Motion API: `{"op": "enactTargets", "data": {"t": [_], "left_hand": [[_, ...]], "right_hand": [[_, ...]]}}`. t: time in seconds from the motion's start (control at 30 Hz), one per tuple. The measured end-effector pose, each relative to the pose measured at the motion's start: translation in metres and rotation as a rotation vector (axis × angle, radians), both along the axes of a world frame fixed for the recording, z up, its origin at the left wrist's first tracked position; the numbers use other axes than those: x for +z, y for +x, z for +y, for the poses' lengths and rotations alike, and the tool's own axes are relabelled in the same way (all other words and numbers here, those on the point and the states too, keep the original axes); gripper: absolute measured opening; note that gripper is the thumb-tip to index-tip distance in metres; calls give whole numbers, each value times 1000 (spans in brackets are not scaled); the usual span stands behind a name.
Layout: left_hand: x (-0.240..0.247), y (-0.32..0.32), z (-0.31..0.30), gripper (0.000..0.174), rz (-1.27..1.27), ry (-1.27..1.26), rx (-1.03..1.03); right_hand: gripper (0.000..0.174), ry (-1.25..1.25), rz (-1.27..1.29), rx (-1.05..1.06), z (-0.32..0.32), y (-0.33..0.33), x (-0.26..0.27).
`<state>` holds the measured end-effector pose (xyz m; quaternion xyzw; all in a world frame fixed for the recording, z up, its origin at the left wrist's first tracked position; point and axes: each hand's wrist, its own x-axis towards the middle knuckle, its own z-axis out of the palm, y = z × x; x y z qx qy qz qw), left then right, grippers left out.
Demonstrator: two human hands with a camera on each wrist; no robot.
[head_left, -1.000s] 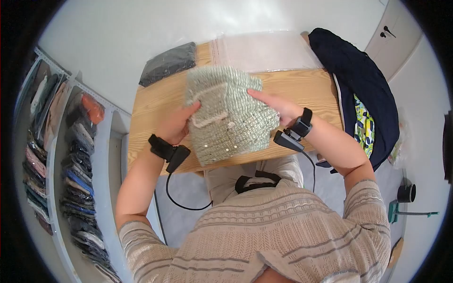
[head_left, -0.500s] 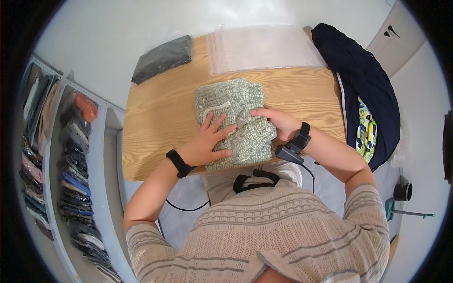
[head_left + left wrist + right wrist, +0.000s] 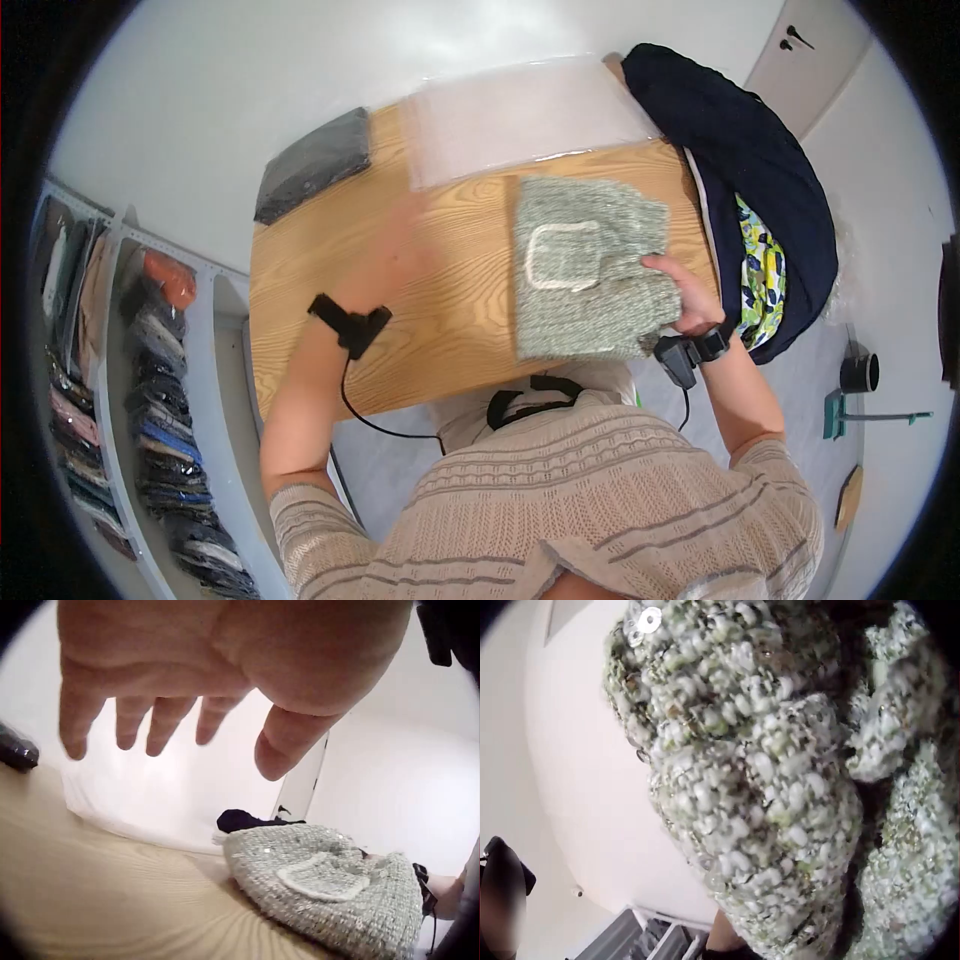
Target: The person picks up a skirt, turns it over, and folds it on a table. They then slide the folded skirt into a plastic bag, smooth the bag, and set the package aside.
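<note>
A folded tweed garment (image 3: pixel 570 320) in pale green and white, with a white-trimmed pocket, is at the right half of the table. My right hand (image 3: pixel 695 300) grips its right edge, thumb on top and the other fingers hidden beneath. Close up in the right wrist view, the nubby weave (image 3: pixel 735 802) shows a few sequins and covers the gripping fingers. My left hand (image 3: pixel 395 245) is blurred over the table, apart from the garment. In the left wrist view the fingers of that left hand (image 3: pixel 225 652) are straight and spread, holding nothing.
Clear plastic bags (image 3: pixel 530 115) lie flat along the table's back edge. A dark bagged item (image 3: pixel 315 165) is at the back left. Navy fabric (image 3: pixel 740 150) with a patterned cloth (image 3: pixel 760 270) hangs at the right. Shelves of bagged clothes (image 3: pixel 165 400) stand on the left.
The garment was held up, then laid on the table with my left hand flat on it. Now the right hand has shifted it right, and the left hand has moved off to the left.
</note>
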<state>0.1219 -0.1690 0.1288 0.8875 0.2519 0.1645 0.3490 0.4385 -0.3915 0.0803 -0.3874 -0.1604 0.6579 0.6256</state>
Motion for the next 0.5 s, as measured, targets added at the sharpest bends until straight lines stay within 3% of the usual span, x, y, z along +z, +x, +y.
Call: {"op": "enactTargets", "data": {"t": [0.13,0.2,0.23,0.3,0.33,0.4,0.43,0.5], "left_hand": [[-32,38,54,72,72,131,23],[-39,54,80,73,402,256,59],[-42,68,85,73,397,258,34],[-46,90,96,64,627,376,138],[-53,97,105,64,628,383,130],[-65,103,115,55,656,634,85],[-70,105,115,55,662,635,81],[-74,105,114,37,475,519,152]], "right_hand": [[40,-51,12,-194,-38,35,-13],[39,-23,-21,-290,-47,33,-12],[41,1,-67,-305,-51,37,-15],[44,34,-125,-312,-52,38,-19],[44,36,-122,-321,-51,38,-21],[48,68,-32,-349,-50,35,-24],[48,66,-26,-351,-50,34,-25],[51,71,-46,-395,-50,33,-25]]}}
